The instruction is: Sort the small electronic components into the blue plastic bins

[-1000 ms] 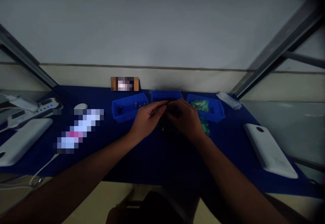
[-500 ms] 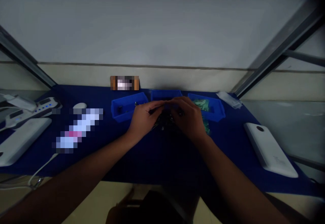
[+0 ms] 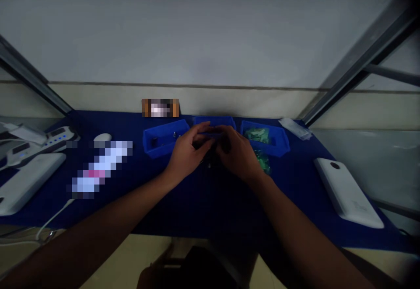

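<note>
My left hand (image 3: 186, 152) and my right hand (image 3: 239, 152) meet over the middle of the blue table, fingers curled toward each other. Between the fingertips of both is a thin dark piece (image 3: 212, 135), too dim to name. Just under the hands lie small dark parts with a shiny spot, mostly hidden. Behind the hands stands a blue bin (image 3: 213, 120). A second blue bin (image 3: 160, 142) on the left holds a few small metal parts. In the right blue bin (image 3: 278, 147) lies a green packet (image 3: 257, 135), with more green material (image 3: 263, 163) in front of it.
White power banks lie at the right (image 3: 349, 197) and left (image 3: 33, 184). A power strip (image 3: 55, 139), a white mouse-like object (image 3: 103, 139) and a blurred-out cabled device (image 3: 101, 168) are also on the left. A clear plastic bag (image 3: 295, 128) sits at the back right.
The fingers of both hands have shifted; my left fingers now lift higher and a gap shows between them and the thumb. My right hand has moved slightly left.
</note>
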`<action>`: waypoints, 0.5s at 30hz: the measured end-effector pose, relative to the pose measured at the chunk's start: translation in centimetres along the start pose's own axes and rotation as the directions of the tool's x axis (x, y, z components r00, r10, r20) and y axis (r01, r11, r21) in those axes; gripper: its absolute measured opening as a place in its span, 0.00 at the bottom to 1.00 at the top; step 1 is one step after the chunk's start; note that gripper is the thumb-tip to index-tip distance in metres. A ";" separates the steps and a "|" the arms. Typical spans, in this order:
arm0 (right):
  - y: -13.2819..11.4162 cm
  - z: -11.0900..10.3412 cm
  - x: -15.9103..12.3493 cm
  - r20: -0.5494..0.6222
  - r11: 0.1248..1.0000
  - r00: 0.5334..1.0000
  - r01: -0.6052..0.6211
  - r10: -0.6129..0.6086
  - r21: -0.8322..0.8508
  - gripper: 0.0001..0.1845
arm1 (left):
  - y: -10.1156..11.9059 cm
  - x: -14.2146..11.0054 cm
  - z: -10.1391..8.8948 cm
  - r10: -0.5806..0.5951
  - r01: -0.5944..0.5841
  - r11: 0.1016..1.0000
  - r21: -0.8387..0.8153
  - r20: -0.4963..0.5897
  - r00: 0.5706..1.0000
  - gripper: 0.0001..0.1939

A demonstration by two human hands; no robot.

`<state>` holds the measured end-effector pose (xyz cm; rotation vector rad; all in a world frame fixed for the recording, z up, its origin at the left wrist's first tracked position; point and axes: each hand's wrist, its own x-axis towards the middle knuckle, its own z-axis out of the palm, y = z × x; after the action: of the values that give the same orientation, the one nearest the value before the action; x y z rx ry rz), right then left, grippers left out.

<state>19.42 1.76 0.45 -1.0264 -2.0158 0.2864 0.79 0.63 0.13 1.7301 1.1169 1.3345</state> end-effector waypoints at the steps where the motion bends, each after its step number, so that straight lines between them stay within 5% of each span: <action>1: -0.1 -0.1 0.0 0.007 1.000 1.000 -0.002 0.002 0.010 0.28 | 0.0 0.0 0.0 0.004 -0.003 1.000 0.023 -0.008 1.000 0.24; 5: -0.3 -0.4 0.2 -0.039 1.000 0.999 -0.025 0.025 0.003 0.23 | 0.0 -0.1 -0.3 0.003 -0.002 0.992 0.128 -0.007 1.000 0.19; 11: -0.1 -0.4 0.2 -0.098 0.998 0.993 -0.068 0.067 -0.008 0.07 | -0.3 -0.2 -0.2 -0.019 0.017 0.999 0.051 0.046 0.999 0.16; 15: -0.1 -0.4 0.2 -0.089 1.000 0.996 -0.029 0.029 0.005 0.06 | -0.1 -0.1 -0.2 -0.003 0.000 0.999 0.050 0.049 0.999 0.14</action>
<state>19.54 1.78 0.87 -1.0491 -1.9208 0.2548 0.57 0.60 0.01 1.7882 1.1329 1.2668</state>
